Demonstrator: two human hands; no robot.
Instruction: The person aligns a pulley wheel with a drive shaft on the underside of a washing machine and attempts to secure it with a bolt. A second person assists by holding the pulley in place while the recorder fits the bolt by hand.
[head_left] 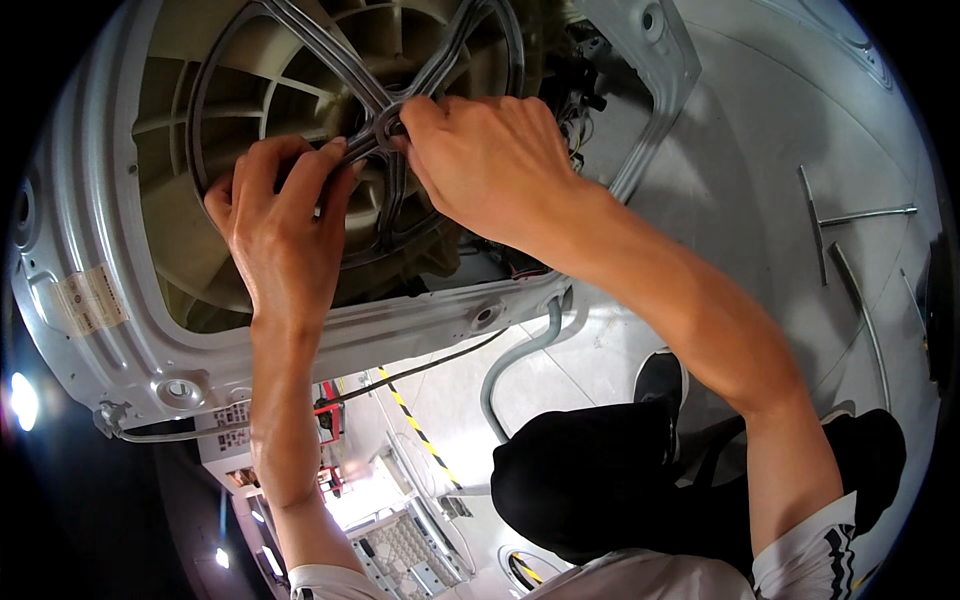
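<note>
A grey metal spoked wheel (330, 55) sits against the ribbed khaki plastic drum (175, 245) of an opened appliance with a grey steel casing (105, 190). My left hand (280, 225) has its fingers curled onto the lower-left spoke, thumb and fingertips close to the hub. My right hand (495, 165) grips the wheel at its hub (388, 122), its fingers bent and partly hidden behind the knuckles. Dark wiring (575, 120) shows behind my right hand at the drum's side.
A grey hose (515, 365) and dark cable hang below the casing. On the tiled floor at right lie a T-shaped metal tool (820, 222) and a curved rod (865, 310). Below are my bent legs (580, 480) and yellow-black tape (410, 415).
</note>
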